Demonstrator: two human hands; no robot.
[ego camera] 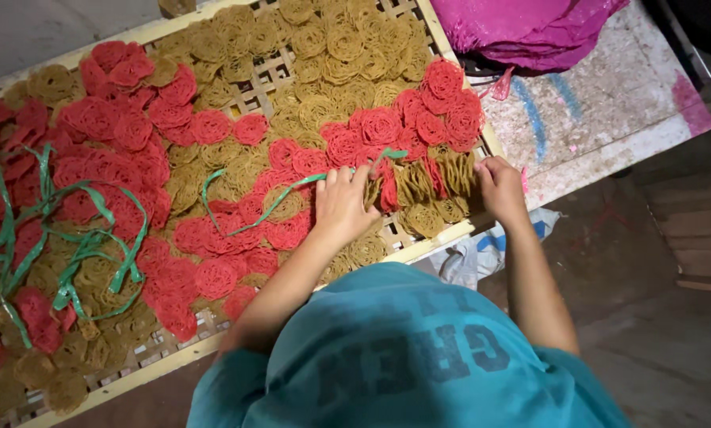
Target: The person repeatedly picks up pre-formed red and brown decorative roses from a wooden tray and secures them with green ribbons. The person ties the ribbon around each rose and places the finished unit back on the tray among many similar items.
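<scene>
I see the left hand (341,204) pressed flat-fingered against one end of a standing row of coils (427,181), fingers together on the stack; the right hand (500,189) is cupped against the other end, so the row is squeezed between both palms. Whether the right fingers close round anything I cannot tell. The row, red and tan discs on edge, sits near the tray's corner at about 3 o'clock of the tray.

A green strip (280,196) runs from under the left hand out toward 9 o'clock, its end curling over the red coils (212,277). More green strips (78,254) lie tangled at 9 o'clock of the view. Tan coils (323,40) cover the tray at 12 o'clock.

The lattice tray (427,247) has a pale wooden rim; its near edge runs just below both wrists. At 1 o'clock lies a magenta bag (530,28), crumpled, on a paint-smeared board (601,111) with blue and pink streaks. A white and blue wrapper (474,254) sits under the tray's edge between the forearms. Dark floor (657,333) opens at 4 o'clock. The teal shirt (403,357) fills 6 o'clock.
</scene>
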